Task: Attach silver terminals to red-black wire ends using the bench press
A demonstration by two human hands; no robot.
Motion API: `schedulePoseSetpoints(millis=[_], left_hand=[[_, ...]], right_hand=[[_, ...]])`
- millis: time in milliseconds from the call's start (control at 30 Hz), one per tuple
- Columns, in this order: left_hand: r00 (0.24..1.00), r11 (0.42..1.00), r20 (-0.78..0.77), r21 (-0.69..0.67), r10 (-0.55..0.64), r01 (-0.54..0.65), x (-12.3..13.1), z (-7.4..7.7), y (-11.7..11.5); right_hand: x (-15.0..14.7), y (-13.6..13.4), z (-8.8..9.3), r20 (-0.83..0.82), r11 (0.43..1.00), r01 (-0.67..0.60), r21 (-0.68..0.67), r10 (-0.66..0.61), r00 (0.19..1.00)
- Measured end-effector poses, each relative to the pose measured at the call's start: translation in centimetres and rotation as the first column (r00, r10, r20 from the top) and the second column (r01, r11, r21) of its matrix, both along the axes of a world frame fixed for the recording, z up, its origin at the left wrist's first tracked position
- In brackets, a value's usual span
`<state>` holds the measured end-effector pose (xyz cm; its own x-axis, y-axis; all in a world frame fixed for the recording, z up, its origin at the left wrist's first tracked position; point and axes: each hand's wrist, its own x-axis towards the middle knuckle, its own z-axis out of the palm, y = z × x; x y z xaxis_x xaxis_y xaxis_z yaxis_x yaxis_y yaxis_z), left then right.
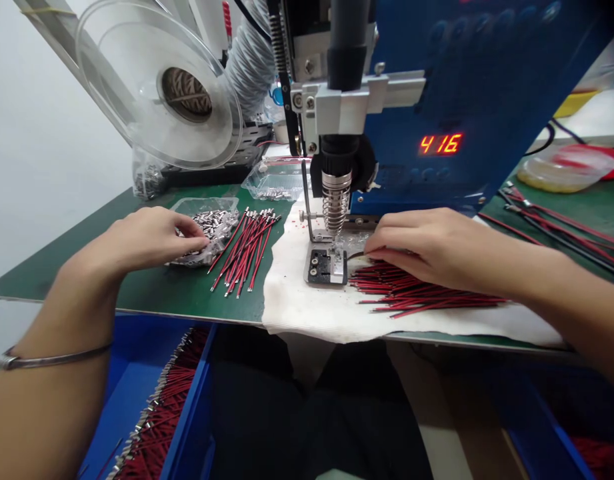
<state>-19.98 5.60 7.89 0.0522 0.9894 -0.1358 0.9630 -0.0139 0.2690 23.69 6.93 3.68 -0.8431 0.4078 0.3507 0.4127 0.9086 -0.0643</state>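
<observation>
My left hand (149, 237) rests over a clear tray of small metal terminals (211, 223), its fingers pinched together in the pile; what they hold is too small to make out. My right hand (427, 247) lies on a heap of red-and-black wires (417, 293) on a white cloth (307, 307), fingers curled with the tips at a wire end beside the small metal fixture (327, 265). Above the fixture hangs the soldering head with a coiled nozzle (335, 200). A second bundle of red wires with metal tips (244, 250) lies between the hands.
The blue machine (477, 87) shows 416 on a red display (441, 144). A clear reel (159, 83) stands at the back left. Below the green table edge (151, 303) a blue bin holds finished wires (161, 413). More wires (561, 227) lie at the right.
</observation>
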Motion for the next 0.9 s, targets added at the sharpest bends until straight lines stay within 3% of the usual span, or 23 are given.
schedulePoseSetpoints(millis=[33, 67, 133, 233, 300, 367, 533, 633, 767, 900], left_hand=[[0.980, 0.987, -0.139, 0.089, 0.143, -0.132, 0.9, 0.5, -0.4], [0.960, 0.967, -0.174, 0.169, 0.217, -0.188, 2.1, 1.1, -0.9], [0.938, 0.897, -0.125, 0.357, 0.323, -0.261, 4.6, 2.3, -1.9], [0.976, 0.946, -0.134, 0.298, 0.172, -0.126, 7.9, 4.1, -2.5], [0.981, 0.993, -0.193, 0.105, -0.023, 0.044, 9.5, 5.0, -1.8], [0.956, 0.985, -0.241, -0.026, -0.170, 0.168, 10.7, 5.9, -0.4], [0.889, 0.934, -0.288, -0.113, -0.357, 0.338, 13.1, 7.9, 3.3], [0.853, 0.878, -0.218, -0.194, -0.474, 0.438, 14.3, 7.5, 3.7], [0.790, 0.771, -0.028, -0.245, -0.612, 0.588, 14.8, 5.6, 2.9], [0.747, 0.707, 0.112, -0.259, -0.655, 0.658, 14.5, 4.2, 2.8]], right_hand=[[-0.1, 0.0, -0.1, -0.013, 1.000, -0.011, -0.003, 0.011, 1.000], [-0.1, 0.0, -0.2, -0.037, 1.000, -0.022, -0.005, 0.022, 0.999], [-0.1, 0.0, -0.4, -0.097, 0.999, -0.035, 0.006, 0.036, 0.995], [-0.2, 0.0, -0.3, -0.124, 0.997, -0.029, 0.066, 0.037, 0.992], [-0.2, 0.0, -0.1, -0.094, 0.994, -0.021, 0.111, 0.031, 0.995], [-0.3, -0.1, 0.0, -0.074, 0.990, 0.002, 0.141, 0.009, 0.997], [-0.6, -0.3, -0.1, -0.133, 0.995, 0.021, 0.103, -0.007, 0.991], [-0.9, -0.4, -0.2, -0.177, 0.999, 0.009, 0.045, -0.001, 0.984], [-1.2, -0.2, 0.2, -0.199, 0.999, 0.000, -0.037, -0.008, 0.980], [-1.5, 0.5, 2.2, -0.053, 0.980, -0.064, -0.189, 0.055, 0.997]])
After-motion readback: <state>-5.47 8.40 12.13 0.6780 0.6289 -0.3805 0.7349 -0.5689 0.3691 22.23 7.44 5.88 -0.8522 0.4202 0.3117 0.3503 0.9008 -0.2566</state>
